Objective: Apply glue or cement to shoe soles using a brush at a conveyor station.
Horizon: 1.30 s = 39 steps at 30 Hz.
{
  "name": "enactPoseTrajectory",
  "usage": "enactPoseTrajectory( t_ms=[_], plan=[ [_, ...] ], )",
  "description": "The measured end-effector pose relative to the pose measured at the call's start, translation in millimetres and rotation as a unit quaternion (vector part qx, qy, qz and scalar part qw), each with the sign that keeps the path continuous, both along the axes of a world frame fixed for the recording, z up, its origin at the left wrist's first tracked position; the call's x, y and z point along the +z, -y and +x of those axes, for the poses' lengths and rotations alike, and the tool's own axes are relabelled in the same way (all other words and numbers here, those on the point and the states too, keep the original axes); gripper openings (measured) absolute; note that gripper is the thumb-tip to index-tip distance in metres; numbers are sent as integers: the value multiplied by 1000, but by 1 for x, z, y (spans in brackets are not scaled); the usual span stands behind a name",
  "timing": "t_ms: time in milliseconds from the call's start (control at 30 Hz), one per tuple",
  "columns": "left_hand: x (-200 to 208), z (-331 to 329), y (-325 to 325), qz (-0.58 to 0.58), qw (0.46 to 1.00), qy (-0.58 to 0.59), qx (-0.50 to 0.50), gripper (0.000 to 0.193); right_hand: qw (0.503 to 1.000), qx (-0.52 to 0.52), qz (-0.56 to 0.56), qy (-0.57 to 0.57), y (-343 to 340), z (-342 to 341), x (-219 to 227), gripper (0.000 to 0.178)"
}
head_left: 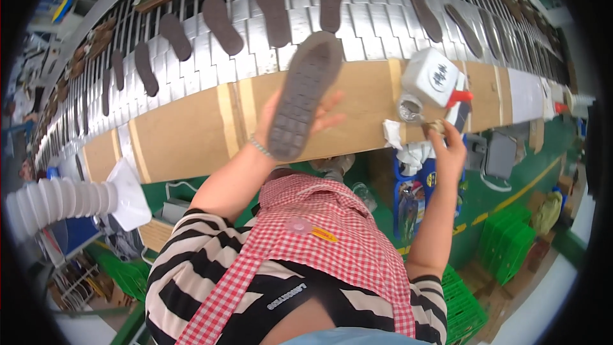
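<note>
One wide fisheye view, worn on the head, looks steeply down and forward. Closest to the lens, along the bottom, are a striped shirt (185,268) and a checked apron (338,217). The near edge of the cardboard-covered surface (185,124) curves across mid-view; past its far edge, a metal conveyor (377,25) arcs across the top.

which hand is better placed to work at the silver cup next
Probably the right hand: it is close beside the silver cup, seemingly pinching a small beige item. The left hand is farther away, holding up a dark shoe sole.
</note>
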<state>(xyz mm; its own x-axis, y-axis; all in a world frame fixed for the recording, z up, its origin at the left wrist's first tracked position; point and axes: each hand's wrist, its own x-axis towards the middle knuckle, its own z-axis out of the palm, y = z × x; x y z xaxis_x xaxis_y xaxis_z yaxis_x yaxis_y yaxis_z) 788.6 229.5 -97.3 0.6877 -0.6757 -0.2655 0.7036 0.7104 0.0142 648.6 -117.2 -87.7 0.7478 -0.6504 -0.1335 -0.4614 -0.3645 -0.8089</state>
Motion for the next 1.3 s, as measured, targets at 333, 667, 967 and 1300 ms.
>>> enactPoseTrajectory(
  t_ms=[333, 667, 967, 1300],
  plan=[
    [38, -20, 46, -134, 980, 39, -139, 48, 888, 305, -233, 253, -106, 40, 152, 49],
    [67, -22, 57, -126, 979, 44, -156, 48, 845, 348, -321, 250, -117, 54, 140, 45],
    [69, -15, 60, -131, 977, 2, -171, 50, 830, 423, -272, 239, -123, 44, 146, 45],
    [73, -9, 71, -49, 981, 24, -187, 50, 818, 483, -221, 220, -136, 38, 144, 35]
  ],
)
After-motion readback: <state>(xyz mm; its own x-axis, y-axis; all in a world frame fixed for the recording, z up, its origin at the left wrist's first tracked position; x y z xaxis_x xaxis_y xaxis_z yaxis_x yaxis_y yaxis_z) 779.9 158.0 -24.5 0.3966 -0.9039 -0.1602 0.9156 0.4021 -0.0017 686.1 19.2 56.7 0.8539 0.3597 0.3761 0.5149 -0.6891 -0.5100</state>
